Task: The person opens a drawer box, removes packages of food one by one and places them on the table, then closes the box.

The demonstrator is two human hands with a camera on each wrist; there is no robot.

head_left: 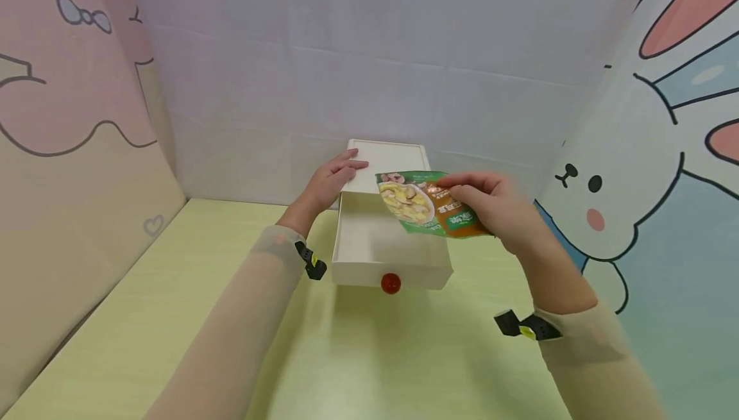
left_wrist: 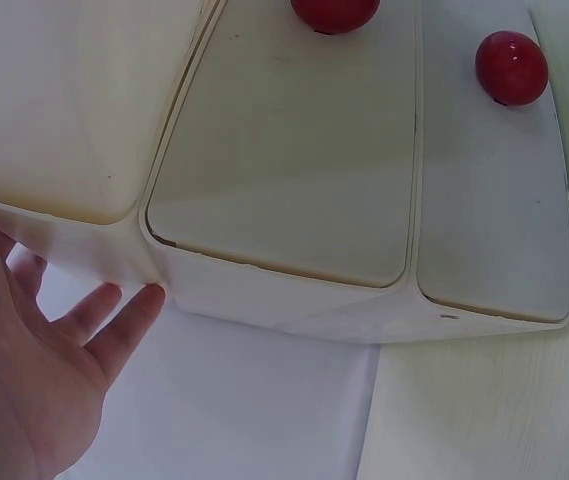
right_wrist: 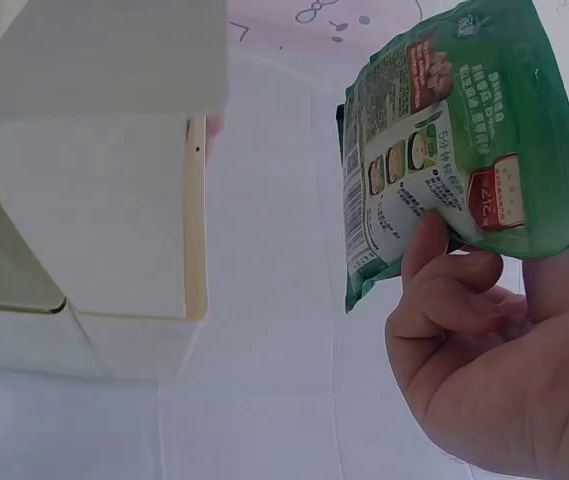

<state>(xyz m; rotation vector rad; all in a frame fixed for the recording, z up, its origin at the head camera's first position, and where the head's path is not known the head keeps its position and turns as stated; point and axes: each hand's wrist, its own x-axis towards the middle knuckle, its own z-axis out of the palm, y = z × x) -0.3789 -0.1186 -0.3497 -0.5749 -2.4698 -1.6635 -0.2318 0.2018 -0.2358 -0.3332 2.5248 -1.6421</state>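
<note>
A small white drawer cabinet (head_left: 388,154) stands against the back wall, its top drawer (head_left: 358,272) pulled out toward me by a red knob-fronted face. Nothing shows inside the visible part of the drawer. My left hand (head_left: 330,183) rests at the cabinet's upper left edge with its fingers extended; in the left wrist view, the fingertips touch the cabinet's side. Above the drawer's right side, my right hand (head_left: 491,205) pinches a green and orange food packet (head_left: 407,205) by one end. The packet's printed green back (right_wrist: 484,120) faces the right wrist camera.
Two lower drawers with red knobs (left_wrist: 511,68) are closed beneath the pulled-out one. The pale yellow-green tabletop (head_left: 404,356) spreads around the cabinet. A white sheet wall (head_left: 369,54) rises behind, with cartoon-printed panels (head_left: 612,202) on both sides.
</note>
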